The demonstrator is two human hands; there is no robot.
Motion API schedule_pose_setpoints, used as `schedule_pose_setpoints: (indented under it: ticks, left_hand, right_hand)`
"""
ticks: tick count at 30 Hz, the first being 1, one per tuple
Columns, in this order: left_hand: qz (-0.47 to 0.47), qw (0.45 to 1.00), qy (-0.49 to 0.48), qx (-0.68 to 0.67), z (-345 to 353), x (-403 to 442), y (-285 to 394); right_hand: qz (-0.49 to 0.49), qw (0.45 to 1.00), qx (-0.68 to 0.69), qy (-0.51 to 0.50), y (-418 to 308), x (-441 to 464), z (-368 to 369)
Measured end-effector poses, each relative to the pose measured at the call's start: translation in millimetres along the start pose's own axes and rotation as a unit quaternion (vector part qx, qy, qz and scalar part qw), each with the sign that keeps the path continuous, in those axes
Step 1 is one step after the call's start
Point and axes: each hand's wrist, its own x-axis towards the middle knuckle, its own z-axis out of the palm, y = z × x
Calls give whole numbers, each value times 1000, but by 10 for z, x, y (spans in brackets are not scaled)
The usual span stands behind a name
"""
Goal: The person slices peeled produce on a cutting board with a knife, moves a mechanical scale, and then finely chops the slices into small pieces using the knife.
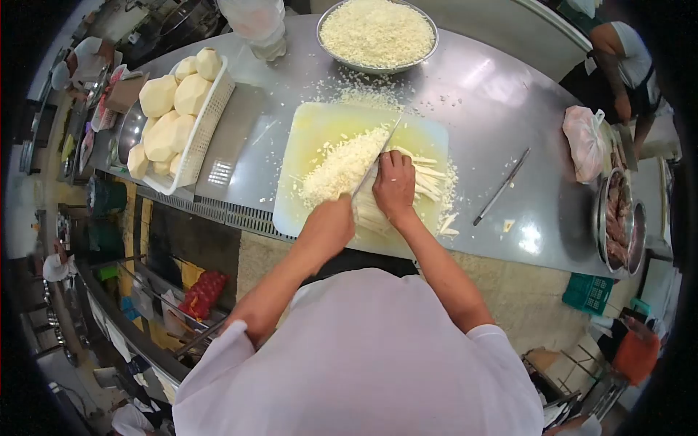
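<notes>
My left hand (331,227) is closed round the handle of a knife (376,155), whose blade slants up and right over a pale green cutting board (311,125). To the right of the blade, my right hand (395,183) presses down with curled fingers on pale strips (429,183) of peeled vegetable. A heap of finely diced pieces (336,168) lies on the board to the left of the blade. The knife handle is mostly hidden in my left hand.
A white basket (207,127) of peeled vegetables stands left. Behind the board are a heaped metal bowl (376,69) and a clear container (258,29). A pen-like tool (502,187), tied bag (584,142) and meat bowl (616,218) lie right. Several people are around.
</notes>
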Motion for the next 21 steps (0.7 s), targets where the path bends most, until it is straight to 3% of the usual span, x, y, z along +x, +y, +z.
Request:
schedule_pose_setpoints:
  ticks: [2, 4, 6, 9, 13, 17, 19, 21]
  left_hand:
    - [-80, 994, -61, -29, -211, -282, 183]
    - [-79, 994, -73, -31, 104, -188, 16]
    - [-24, 1000, 8, -9, 537, 95, -215]
    - [-16, 999, 2, -32, 341, 272, -139]
    - [-80, 995, -47, -40, -115, -343, 162]
    - [-103, 992, -8, -69, 608, -6, -242]
    - [-35, 998, 43, -41, 639, 261, -283]
    - [-58, 997, 28, -51, 130, 88, 17]
  right_hand:
    - [0, 1000, 11, 14, -11, 2, 18]
    - [-4, 1000, 17, 24, -3, 0, -4]
    - [8, 1000, 0, 4, -23, 3, -7]
    - [5, 1000, -1, -21, -3, 3, -9]
    - [4, 1000, -1, 5, -21, 5, 19]
    - [6, 1000, 2, -9, -41, 1, -26]
    - [1, 1000, 1, -8, -19, 0, -41]
    - [-8, 999, 27, -34, 30, -4, -46]
